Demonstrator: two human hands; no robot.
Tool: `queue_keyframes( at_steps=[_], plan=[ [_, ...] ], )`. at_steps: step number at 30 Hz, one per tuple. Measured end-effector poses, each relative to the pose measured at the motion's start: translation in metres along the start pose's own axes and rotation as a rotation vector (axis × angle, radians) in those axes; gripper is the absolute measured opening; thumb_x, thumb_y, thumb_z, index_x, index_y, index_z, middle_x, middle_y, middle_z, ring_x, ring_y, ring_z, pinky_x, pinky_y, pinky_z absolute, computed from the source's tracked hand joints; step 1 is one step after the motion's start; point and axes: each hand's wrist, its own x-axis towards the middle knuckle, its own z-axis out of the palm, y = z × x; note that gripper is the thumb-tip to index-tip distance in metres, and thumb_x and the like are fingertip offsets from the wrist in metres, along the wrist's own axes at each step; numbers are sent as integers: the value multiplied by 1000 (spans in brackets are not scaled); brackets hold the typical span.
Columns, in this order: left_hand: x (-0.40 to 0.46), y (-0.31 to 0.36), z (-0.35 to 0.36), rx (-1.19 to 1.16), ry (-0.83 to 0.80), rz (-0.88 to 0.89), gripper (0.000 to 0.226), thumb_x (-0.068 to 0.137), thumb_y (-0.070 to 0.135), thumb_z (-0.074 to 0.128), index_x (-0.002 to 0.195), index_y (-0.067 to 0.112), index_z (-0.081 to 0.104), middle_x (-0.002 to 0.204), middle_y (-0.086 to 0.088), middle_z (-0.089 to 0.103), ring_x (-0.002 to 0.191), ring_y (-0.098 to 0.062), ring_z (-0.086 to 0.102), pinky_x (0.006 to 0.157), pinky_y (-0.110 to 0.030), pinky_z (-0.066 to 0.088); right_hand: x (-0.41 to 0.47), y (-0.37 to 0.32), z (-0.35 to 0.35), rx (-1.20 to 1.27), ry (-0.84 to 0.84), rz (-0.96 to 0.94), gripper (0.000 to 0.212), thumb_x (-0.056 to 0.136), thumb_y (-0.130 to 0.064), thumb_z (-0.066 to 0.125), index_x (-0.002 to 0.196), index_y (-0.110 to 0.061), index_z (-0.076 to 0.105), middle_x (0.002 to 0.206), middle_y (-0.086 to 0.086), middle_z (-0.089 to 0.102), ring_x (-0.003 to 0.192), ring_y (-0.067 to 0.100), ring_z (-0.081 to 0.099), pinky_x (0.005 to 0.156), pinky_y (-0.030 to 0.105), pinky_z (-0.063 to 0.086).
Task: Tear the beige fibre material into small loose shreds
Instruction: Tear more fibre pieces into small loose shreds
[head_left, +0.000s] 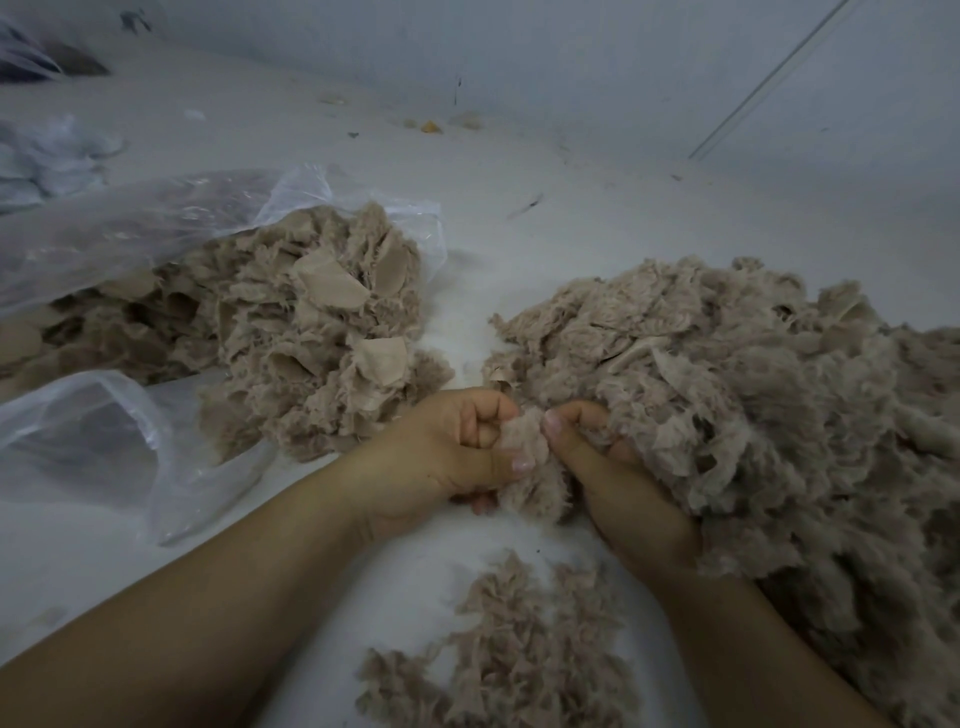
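A small tuft of beige fibre (524, 457) sits between my two hands at the centre of the view. My left hand (447, 457) grips its left side with curled fingers and thumb. My right hand (613, 483) pinches its right side, its back pressed against a big heap of fluffy beige fibre (753, 395) on the right. A pile of flatter beige fibre pieces (311, 332) spills from a clear plastic bag (156, 218) on the left. Loose shreds (509, 649) lie on the white surface below my hands.
A second crumpled clear bag (104, 441) lies at the lower left. White fluffy material (47, 150) sits at the far left. Small scraps (431, 126) lie near the grey wall at the back. A thin cable (769, 78) runs diagonally at the upper right.
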Motion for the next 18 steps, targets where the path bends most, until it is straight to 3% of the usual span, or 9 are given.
queue_keyframes(
  at_steps=[3,6,9,12,15,18],
  plan=[
    [0,0,2,16,23,5,23,76,12,70,87,0,54,63,-10,49,50,-15,48,47,-25,47,-1,1,0,-10,13,-27,26,84,-49,61,78,-26,71,85,9,74,85,29,71,80,46,57],
    [2,0,3,-99,186,93,19,75,13,70,72,10,52,62,-9,50,52,-16,48,46,-22,42,-1,2,-1,37,-25,-19,27,86,-39,64,70,-16,65,75,8,69,71,21,66,69,34,55],
    [6,-1,0,-74,354,241,23,87,3,63,75,12,46,55,-1,45,43,-10,40,41,-19,36,0,3,-2,30,-66,-8,20,79,-25,70,67,-16,57,71,12,55,62,14,55,60,24,49],
    [5,-2,-3,23,436,306,21,92,-2,59,83,13,46,49,5,41,39,-9,32,37,-23,30,0,4,-2,75,-98,52,21,70,-25,78,69,-21,57,72,12,51,60,17,47,54,26,43],
    [6,0,-1,-48,458,311,17,91,-3,59,90,12,50,58,-4,61,42,-12,49,38,-22,42,1,5,-3,67,-81,56,20,73,-28,78,69,-26,58,65,5,53,60,19,45,54,30,39],
    [8,2,1,-59,459,330,16,91,-5,58,87,10,54,69,-15,64,54,-15,56,46,-18,44,2,4,-5,78,-99,34,16,77,-18,73,81,-25,60,67,1,59,64,20,54,58,32,47]
  ],
)
